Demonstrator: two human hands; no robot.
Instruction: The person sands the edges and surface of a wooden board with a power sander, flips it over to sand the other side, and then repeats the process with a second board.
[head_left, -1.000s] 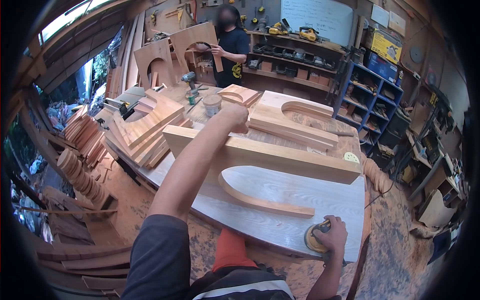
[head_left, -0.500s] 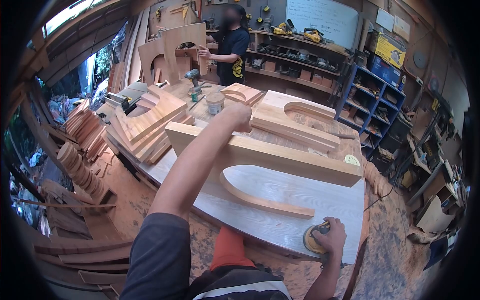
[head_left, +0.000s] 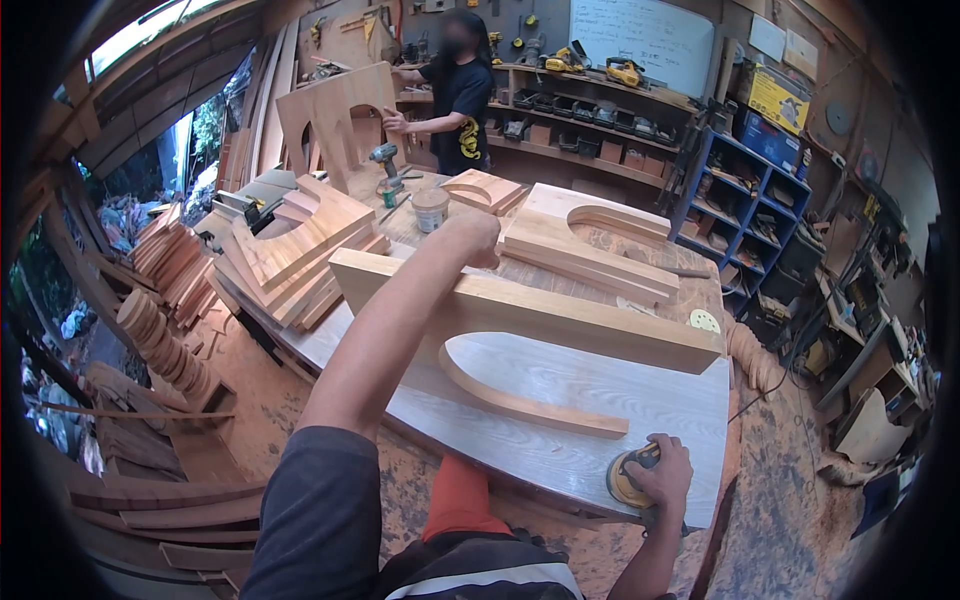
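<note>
A thick wooden panel with an arched cutout [head_left: 580, 315] stands on edge across the pale wood-grained tabletop [head_left: 560, 465]. My left hand [head_left: 482, 240] reaches over its top edge and is closed at the far side; the fingertips are mostly hidden. At the near right corner of the table, my right hand [head_left: 664, 474] is wrapped round the top of a yellow and black orbital sander [head_left: 624, 482]. The sander rests on the tabletop, apart from the panel.
Beyond the panel lie more cut wooden pieces [head_left: 590, 245], a tub [head_left: 430, 208] and a cordless drill [head_left: 386, 165]. A round sanding disc [head_left: 704, 321] lies at the right. Across the table another person [head_left: 460, 100] holds an arched wooden panel [head_left: 340, 105]. Stacked boards [head_left: 170, 260] stand left.
The other person has shifted the wooden panels at the back, which now overlap more. My two hands, the panel and the sander stay practically where they were.
</note>
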